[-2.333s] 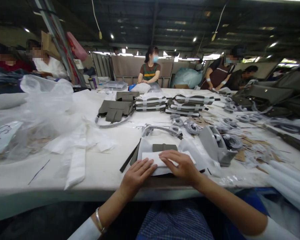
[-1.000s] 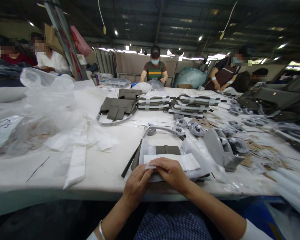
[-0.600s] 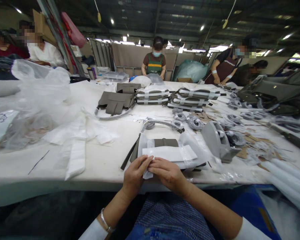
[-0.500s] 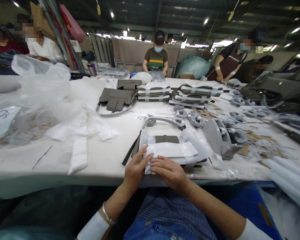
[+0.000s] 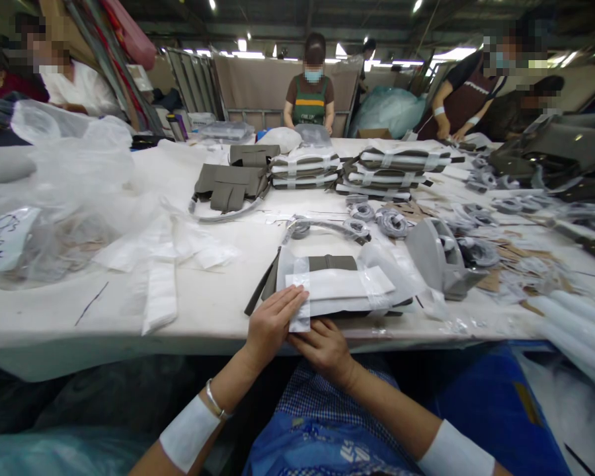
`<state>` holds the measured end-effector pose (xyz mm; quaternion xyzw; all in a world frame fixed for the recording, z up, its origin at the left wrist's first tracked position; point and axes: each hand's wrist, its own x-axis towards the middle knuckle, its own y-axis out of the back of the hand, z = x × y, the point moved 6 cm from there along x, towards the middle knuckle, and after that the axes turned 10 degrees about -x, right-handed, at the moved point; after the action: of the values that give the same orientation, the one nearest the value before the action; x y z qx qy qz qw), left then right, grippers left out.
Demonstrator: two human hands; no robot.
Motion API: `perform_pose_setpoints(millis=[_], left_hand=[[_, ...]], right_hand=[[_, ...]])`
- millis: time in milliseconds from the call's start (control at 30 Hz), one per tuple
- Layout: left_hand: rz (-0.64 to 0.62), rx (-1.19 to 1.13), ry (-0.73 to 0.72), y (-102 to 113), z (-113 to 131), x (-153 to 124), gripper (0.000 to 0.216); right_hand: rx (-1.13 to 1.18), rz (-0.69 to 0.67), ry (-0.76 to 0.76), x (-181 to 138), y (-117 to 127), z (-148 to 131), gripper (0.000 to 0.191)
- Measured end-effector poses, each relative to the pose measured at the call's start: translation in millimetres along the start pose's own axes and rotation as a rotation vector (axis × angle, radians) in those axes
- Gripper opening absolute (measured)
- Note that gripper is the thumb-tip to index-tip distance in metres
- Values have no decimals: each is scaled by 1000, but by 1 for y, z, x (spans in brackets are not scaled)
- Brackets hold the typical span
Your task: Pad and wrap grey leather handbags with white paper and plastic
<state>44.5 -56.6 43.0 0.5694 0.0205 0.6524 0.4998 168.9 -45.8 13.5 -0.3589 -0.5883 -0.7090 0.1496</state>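
A grey-green leather piece (image 5: 332, 263) lies at the near table edge, wrapped in a white foam sheet (image 5: 344, 285) with clear tape bands. My left hand (image 5: 272, 324) rests flat on the bundle's left end, fingers spread over a vertical tape strip (image 5: 300, 311). My right hand (image 5: 323, 345) is at the table edge just below, its fingertips pinching the lower end of that strip against the bundle's underside. A dark strap (image 5: 262, 291) sticks out at the left of the bundle.
A grey tape dispenser (image 5: 439, 261) stands right of the bundle. Coiled straps (image 5: 391, 221) and stacks of wrapped pieces (image 5: 305, 168) lie behind. Plastic bags (image 5: 54, 198) fill the left, white foam rolls (image 5: 570, 324) the right. Several people work at the far edge.
Both hands went from smoothing the foam sheet to its left end. A tape strip now runs over that end, and my right hand has dropped below the table edge.
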Motion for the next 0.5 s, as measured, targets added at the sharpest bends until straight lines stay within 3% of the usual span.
perform_pose_setpoints(millis=[133, 500], left_hand=[[-14, 13, -12, -1, -2, -1, 45], [-44, 21, -40, -7, -3, -2, 47]], right_hand=[[98, 51, -34, 4, 9, 2, 20], [184, -32, -9, -10, 32, -4, 17]])
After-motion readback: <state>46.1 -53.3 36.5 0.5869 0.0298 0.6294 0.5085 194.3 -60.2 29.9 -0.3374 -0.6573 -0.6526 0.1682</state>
